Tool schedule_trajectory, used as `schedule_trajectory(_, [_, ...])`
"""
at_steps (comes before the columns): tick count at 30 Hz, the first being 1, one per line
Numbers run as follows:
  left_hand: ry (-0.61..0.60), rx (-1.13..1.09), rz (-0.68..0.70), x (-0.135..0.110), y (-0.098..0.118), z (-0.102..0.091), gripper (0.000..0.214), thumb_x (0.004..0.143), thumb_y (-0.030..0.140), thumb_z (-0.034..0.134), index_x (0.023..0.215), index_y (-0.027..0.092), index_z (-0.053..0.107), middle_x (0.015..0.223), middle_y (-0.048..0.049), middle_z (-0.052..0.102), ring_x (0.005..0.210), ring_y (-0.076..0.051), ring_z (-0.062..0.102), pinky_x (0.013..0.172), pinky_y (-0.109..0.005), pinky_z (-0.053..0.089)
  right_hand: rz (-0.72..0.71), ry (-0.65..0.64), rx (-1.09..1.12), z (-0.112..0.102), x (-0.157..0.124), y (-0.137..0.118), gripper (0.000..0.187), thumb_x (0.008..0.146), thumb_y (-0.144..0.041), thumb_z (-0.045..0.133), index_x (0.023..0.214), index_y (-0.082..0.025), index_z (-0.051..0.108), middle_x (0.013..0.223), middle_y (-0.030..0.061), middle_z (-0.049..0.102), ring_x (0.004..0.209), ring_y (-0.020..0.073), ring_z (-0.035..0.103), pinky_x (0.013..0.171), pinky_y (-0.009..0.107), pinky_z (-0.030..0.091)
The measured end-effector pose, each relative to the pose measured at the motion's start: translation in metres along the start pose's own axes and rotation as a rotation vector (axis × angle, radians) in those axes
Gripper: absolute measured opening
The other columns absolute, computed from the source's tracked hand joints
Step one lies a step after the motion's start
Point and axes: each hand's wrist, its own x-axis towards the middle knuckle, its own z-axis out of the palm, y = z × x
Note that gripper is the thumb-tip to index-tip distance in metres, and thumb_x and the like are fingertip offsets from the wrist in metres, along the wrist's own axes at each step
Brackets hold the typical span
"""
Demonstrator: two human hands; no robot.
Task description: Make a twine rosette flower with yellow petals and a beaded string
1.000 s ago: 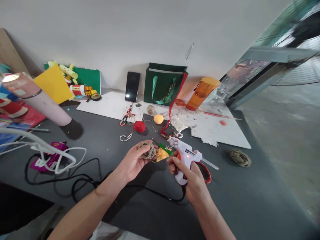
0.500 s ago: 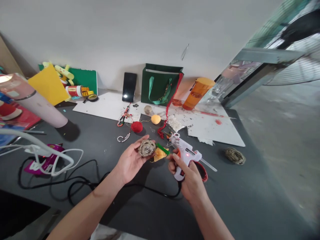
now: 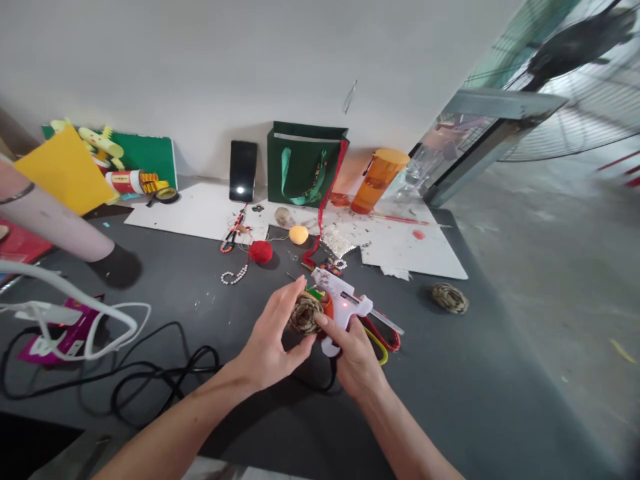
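Note:
My left hand (image 3: 273,340) holds a brown twine rosette (image 3: 305,313) between thumb and fingers, over the dark grey table (image 3: 450,387). My right hand (image 3: 353,350) grips the handle of a white hot glue gun (image 3: 343,305) with a red light on its side; its forefinger reaches across and touches the rosette. The gun's nozzle points away to the upper left. A bit of green and orange shows just behind the rosette. Red and yellow loops (image 3: 383,337) lie under the gun.
A second twine coil (image 3: 450,298) lies to the right. Behind are red (image 3: 261,252) and orange (image 3: 299,234) pompoms, bead strings (image 3: 234,275), white sheets (image 3: 200,213), a phone (image 3: 243,171), a green bag (image 3: 303,167), an orange cup (image 3: 377,180). Black cable (image 3: 150,377) and a pink bottle (image 3: 55,223) lie left.
The two hands have come together: the rosette now sits against the glue gun, with my right forefinger on it. The orange piece held before is now mostly hidden. The view shifted right.

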Motion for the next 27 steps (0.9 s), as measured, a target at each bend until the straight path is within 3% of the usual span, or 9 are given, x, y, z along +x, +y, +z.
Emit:
schedule_trajectory(3, [-0.06,0.116,0.084,0.0,0.0,-0.002,0.072,0.066,0.006,0.079,0.131,0.027,0.059,0.138,-0.0085,0.054,0.132,-0.027,0.045,0.116,-0.034,0.028,-0.003,0.032,-0.01,-0.002,0.001,-0.001,0.042,0.058,-0.027,0.087,0.097,-0.018,0.071,0.091,0.0048,0.077,0.087,0.0259,0.071,0.087,0.04,0.054])
schedule_trajectory(5, [-0.032,0.137,0.087,0.002,0.001,-0.004,0.07,0.069,0.009,0.077,0.134,0.028,0.056,0.142,-0.0072,0.051,0.132,-0.027,0.044,0.115,-0.036,0.029,-0.018,0.072,0.007,-0.003,0.002,-0.001,0.041,0.057,-0.026,0.087,0.094,-0.018,0.071,0.087,0.0037,0.076,0.082,0.0241,0.071,0.083,0.038,0.055])
schedule_trajectory(8, [0.042,0.07,-0.059,0.006,0.001,-0.006,0.055,0.075,0.017,0.074,0.128,0.025,0.059,0.129,-0.009,0.06,0.12,-0.026,0.054,0.107,-0.036,0.039,-0.039,0.109,0.041,-0.005,0.003,-0.002,0.038,0.055,-0.025,0.087,0.089,-0.018,0.072,0.084,0.0021,0.076,0.078,0.0204,0.07,0.079,0.033,0.055])
schedule_trajectory(11, [0.023,-0.056,-0.258,0.011,-0.002,-0.005,0.041,0.074,0.021,0.076,0.114,0.019,0.067,0.112,-0.0099,0.069,0.106,-0.025,0.062,0.096,-0.035,0.047,-0.064,0.083,0.038,-0.005,0.003,-0.002,0.035,0.057,-0.024,0.087,0.088,-0.017,0.072,0.084,0.0017,0.075,0.077,0.0183,0.069,0.078,0.03,0.054])
schedule_trajectory(14, [-0.003,-0.118,-0.337,0.014,-0.005,-0.003,0.029,0.074,0.024,0.076,0.101,0.015,0.072,0.102,-0.0101,0.073,0.098,-0.023,0.065,0.088,-0.033,0.05,-0.073,0.057,0.019,-0.004,0.002,-0.003,0.034,0.059,-0.024,0.086,0.089,-0.017,0.072,0.082,0.002,0.075,0.075,0.0189,0.069,0.076,0.031,0.055])
schedule_trajectory(18, [-0.018,-0.099,-0.382,0.015,-0.005,-0.004,0.033,0.073,0.032,0.076,0.1,0.013,0.072,0.1,-0.0102,0.073,0.088,-0.022,0.066,0.076,-0.031,0.053,-0.084,0.048,-0.015,-0.004,0.003,-0.002,0.035,0.06,-0.026,0.085,0.09,-0.016,0.073,0.082,0.0035,0.076,0.075,0.0212,0.07,0.076,0.034,0.056])
schedule_trajectory(27, [0.01,0.085,-0.333,0.016,-0.008,-0.006,0.031,0.071,0.038,0.075,0.087,0.013,0.067,0.08,-0.0036,0.069,0.076,-0.017,0.062,0.073,-0.028,0.051,-0.112,-0.001,-0.088,-0.009,0.004,0.008,0.029,0.066,-0.026,0.084,0.091,-0.016,0.073,0.086,0.0031,0.077,0.079,0.0211,0.071,0.079,0.033,0.055])
